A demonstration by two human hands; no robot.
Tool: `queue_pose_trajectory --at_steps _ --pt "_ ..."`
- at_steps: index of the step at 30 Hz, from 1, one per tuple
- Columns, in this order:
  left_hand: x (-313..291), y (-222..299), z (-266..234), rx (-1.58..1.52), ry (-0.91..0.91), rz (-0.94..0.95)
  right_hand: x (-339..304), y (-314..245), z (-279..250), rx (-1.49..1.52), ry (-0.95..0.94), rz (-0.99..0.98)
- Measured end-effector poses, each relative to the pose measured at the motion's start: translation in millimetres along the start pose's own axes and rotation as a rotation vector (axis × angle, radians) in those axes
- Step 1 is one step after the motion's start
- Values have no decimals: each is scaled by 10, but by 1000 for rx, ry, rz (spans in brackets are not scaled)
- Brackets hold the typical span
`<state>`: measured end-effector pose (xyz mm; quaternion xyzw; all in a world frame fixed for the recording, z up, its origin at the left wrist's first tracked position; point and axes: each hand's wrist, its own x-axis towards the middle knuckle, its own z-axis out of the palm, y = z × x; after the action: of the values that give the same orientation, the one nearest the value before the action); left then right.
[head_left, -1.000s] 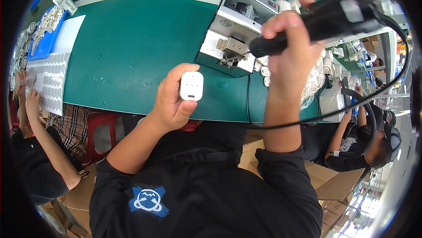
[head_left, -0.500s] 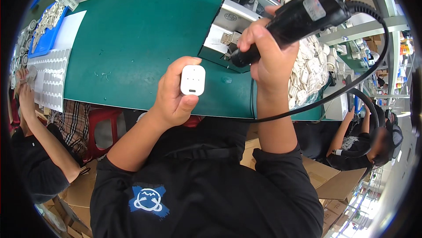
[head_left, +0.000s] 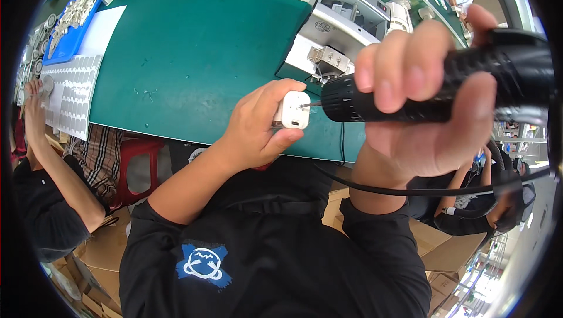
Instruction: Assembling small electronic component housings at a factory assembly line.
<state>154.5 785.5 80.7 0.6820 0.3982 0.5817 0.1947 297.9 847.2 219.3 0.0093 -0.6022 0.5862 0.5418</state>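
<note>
Small white plastic adapter block (head_left: 291, 110), judged light, rigid, slick, is pinched by left hand (head_left: 258, 127); black cylindrical electric screwdriver (head_left: 434, 92) gripped in right hand (head_left: 428, 112), bit at block's face.

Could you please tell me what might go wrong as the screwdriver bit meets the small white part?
The small white plastic plug-like part is only pinched in the left hand, off the green table, so the bit of the black electric screwdriver in the right hand might slip onto the fingers. The black cable might also tug the tool.
</note>
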Motion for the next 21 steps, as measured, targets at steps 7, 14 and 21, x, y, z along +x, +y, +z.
queue_pose_trajectory --at_steps 7,14,21 --pt "32 4 -15 4 -31 2 18 49 70 22 -63 24" --pt "37 35 -40 -15 -51 0 9 64 100 -39 -113 33" --pt "39 30 -46 8 -23 52 -34 -43 96 -161 -129 128"
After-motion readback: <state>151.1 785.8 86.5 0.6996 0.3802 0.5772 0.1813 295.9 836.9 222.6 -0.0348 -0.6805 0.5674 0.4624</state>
